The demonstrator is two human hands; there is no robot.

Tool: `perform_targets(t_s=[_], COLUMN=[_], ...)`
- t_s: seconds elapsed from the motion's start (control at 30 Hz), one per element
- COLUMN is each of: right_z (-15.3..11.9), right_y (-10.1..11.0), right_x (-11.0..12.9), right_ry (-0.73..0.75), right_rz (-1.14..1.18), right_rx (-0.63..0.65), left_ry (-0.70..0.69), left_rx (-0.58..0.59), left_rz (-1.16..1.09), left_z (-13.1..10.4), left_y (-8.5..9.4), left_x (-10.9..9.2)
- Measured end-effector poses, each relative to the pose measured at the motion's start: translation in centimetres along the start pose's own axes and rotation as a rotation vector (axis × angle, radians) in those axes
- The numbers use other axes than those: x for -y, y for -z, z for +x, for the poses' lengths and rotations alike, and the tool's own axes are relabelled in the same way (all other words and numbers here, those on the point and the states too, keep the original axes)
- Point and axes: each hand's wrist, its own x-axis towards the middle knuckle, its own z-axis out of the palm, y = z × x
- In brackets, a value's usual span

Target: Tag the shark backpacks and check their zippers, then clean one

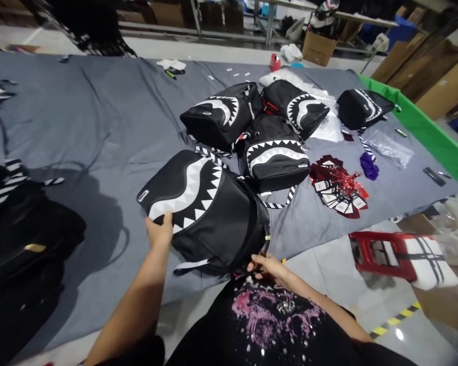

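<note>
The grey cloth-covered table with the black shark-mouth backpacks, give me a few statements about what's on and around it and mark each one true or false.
1. The left hand grips the black backpack with white zigzag teeth nearest the person. True.
2. The right hand is on the pile of red and white tags. False: the right hand is by the end of that same backpack, nearest the person's body.
3. A bright green panel runs along the table's far right edge. True.
4. The crumpled purple item lies on the tags. False: the crumpled purple item lies beside the pile of red and white tags.
</note>
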Motion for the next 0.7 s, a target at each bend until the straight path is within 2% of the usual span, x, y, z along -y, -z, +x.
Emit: perform_targets(t_s=[0.1,0.17,0.23,0.3,0.33,0.4,0.47,0.53,0.6,0.63,0.7], right_z=[0.6,0.8,1.2,2.0,2.6,4.5,7.1,10.2,13.2,14.5,16.2], right_y=[2.2,4.8,7.8,10.7,12.1,14.8,17.4,19.7,21.5,22.1,23.0], right_x=[-0.1,0.7,2.5,5.3,7.1,11.0,15.1,19.0,22.0,23.0,23.4], right_ry=[0.108,0.196,0.308,0.432,0.49,0.596,0.691,0.774,0.835,0.859,0.902], right_rz=[-0.15,-0.309,-0.502,-0.709,-0.813,-1.015,-1.198,-1.35,-1.463,-1.504,-1.561], right_rx=[-0.154,-0.29,-0.432,-0.533,-0.562,-0.584,-0.575,-0.543,-0.495,-0.467,-0.404], left_ry=[0.085,0.029,-0.145,-0.404,-0.541,-0.758,-0.858,-0.848,-0.755,-0.665,-0.421], left_rx=[-0.003,-0.05,-0.11,-0.101,-0.06,0.099,0.297,0.393,0.329,0.278,0.196], left_rz=[0.002,0.033,0.074,0.077,0.066,0.051,0.088,0.161,0.211,0.219,0.205], left_z=[-0.8,-2.5,-4.7,-7.6,-9.4,-13.6,-18.1,-21.7,-23.7,-24.0,-23.8], left_y=[0.9,1.3,1.5,1.0,0.5,-1.1,-3.6,-6.8,-9.8,-11.1,-12.6], left_x=[-1.0,-2.5,-4.6,-7.1,-8.4,-10.6,-12.3,-13.2,-13.3,-13.1,-12.4])
